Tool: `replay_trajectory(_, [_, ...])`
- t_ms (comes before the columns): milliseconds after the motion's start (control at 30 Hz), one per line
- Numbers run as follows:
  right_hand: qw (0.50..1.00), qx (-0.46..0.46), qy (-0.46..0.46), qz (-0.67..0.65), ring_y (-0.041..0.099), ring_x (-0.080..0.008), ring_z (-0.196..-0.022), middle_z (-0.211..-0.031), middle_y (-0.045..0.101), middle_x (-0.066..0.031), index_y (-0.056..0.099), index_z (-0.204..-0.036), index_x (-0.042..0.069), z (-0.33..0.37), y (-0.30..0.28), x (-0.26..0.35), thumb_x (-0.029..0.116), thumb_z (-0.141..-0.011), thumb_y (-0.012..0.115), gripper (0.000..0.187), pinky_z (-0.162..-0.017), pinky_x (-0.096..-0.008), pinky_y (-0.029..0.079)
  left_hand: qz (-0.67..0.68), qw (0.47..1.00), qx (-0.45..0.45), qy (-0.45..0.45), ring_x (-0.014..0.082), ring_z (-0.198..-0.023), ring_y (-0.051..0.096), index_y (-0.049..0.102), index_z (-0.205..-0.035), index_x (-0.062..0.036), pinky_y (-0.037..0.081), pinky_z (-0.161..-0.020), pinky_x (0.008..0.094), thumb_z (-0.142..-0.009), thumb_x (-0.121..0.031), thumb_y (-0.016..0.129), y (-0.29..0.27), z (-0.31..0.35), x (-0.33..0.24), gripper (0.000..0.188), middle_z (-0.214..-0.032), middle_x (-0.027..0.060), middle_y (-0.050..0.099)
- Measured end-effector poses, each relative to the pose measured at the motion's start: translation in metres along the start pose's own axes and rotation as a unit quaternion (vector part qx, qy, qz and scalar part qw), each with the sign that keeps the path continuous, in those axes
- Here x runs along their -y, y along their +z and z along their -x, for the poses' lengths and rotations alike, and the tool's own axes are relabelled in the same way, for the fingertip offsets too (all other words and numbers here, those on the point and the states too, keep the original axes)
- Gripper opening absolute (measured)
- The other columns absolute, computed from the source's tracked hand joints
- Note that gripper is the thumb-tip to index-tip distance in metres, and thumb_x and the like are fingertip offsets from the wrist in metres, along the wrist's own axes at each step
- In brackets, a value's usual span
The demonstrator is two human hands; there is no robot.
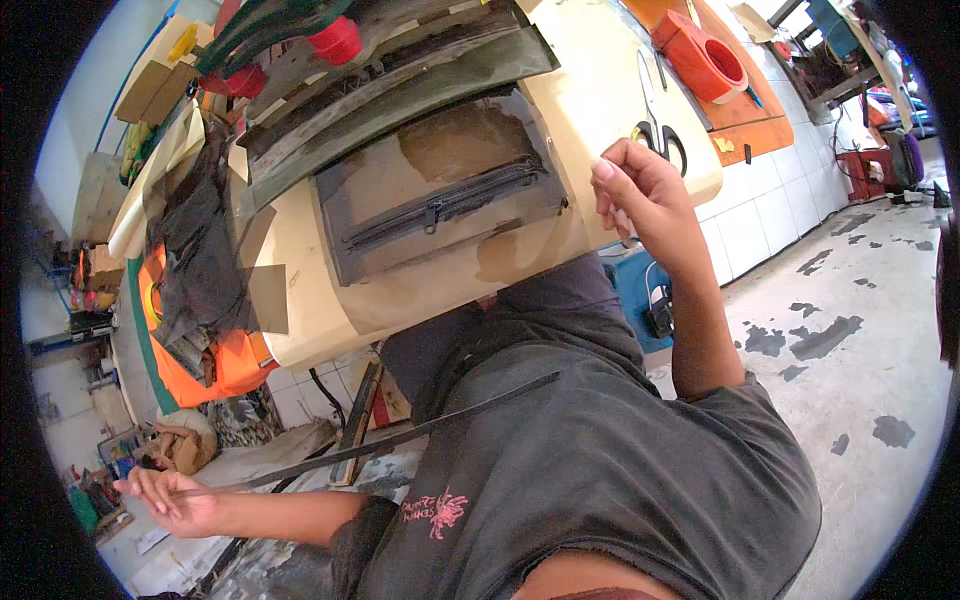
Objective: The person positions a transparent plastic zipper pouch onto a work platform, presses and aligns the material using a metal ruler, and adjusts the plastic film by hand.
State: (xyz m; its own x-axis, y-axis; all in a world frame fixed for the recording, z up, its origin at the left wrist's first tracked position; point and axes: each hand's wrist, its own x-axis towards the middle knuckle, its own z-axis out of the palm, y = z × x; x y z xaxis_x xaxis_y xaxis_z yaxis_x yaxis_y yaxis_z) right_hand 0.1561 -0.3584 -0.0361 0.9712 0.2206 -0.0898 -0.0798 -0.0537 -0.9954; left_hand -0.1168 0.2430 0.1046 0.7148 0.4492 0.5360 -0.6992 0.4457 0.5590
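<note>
My left hand is out at the lower left, its fingers closed on one end of a long, narrow black strip. The strip stretches across in front of my shirt, and its far end hangs loose near my middle. Over the right side of the table, my right hand has its fingers curled in toward the thumb; whatever they may hold is hidden. Just beyond it are scissors with black handles. A flat dark panel with a black zipper sewn across it lies on the table, left of that hand.
Pale sheeting covers the table. Long dark strips of material lie behind the panel, with red thread spools beyond. Dark cloth is heaped at the left. A red-orange round holder stands at the far right. Behind my left hand, another person is low down.
</note>
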Motion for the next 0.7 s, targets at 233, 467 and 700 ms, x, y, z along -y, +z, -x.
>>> replay_trajectory(233, [1.0,-0.016,-0.01,-0.008,0.052,-0.004,-0.052,-0.069,0.059,0.0008,0.059,-0.091,0.005,-0.029,0.018,-0.005,0.031,-0.103,0.059,0.029,-0.045,-0.0194,0.038,0.004,0.991,0.071,0.115,0.0088,-0.048,0.043,0.046,-0.113,0.0121,0.043,-0.038,0.0178,-0.087,0.011,0.051,0.05,-0.029,-0.043,0.026,-0.089,0.012,0.046])
replay_trajectory(467, [0.999,-0.033,0.006,-0.009,0.046,-0.0038,-0.052,-0.064,0.05,0.0054,0.06,-0.085,0.009,-0.044,0.028,-0.013,0.031,-0.101,0.062,0.028,-0.047,-0.021,0.035,-0.138,0.966,0.053,0.214,0.007,-0.042,0.038,0.045,-0.084,-0.0007,0.036,-0.039,0.0172,-0.093,0.002,0.046,0.083,-0.039,-0.085,0.009,-0.067,0.0056,0.044])
replay_trajectory(700, [0.999,-0.027,-0.018,0.0,0.039,-0.0021,-0.056,-0.066,0.044,0.009,0.057,-0.08,0.011,-0.04,0.031,-0.009,0.031,-0.1,0.063,0.029,-0.051,-0.0202,0.028,-0.304,0.933,0.083,0.175,0.0092,-0.036,0.039,0.045,-0.118,0.0041,0.036,-0.035,0.0197,-0.097,-0.004,0.047,0.074,-0.041,-0.068,0.022,-0.08,0.0101,0.049])
